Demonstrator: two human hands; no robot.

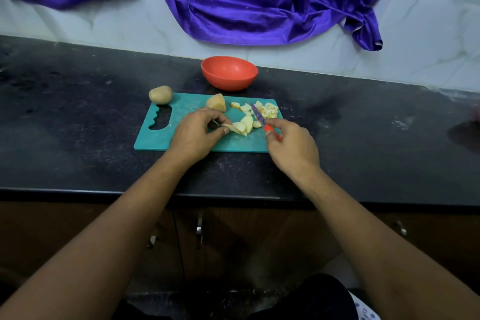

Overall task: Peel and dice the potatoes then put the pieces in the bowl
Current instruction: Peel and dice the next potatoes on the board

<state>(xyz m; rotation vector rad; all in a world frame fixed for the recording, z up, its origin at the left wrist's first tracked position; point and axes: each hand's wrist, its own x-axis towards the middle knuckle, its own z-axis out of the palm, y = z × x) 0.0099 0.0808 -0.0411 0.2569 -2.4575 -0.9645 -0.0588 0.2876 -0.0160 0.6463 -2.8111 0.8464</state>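
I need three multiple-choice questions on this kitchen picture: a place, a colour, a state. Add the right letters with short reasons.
1. Where is the whole unpeeled brown potato? A) on the floor B) at the teal plastic cutting board's far left corner C) in a cupboard
2. The small knife's blade is: A) purple B) white C) green
3. The round red plastic bowl is: A) overturned B) full C) upright, nothing visible inside
1 B, it sits by the board's handle hole; 2 A, purple blade, red handle in the right hand; 3 C, the diced pieces lie on the board.
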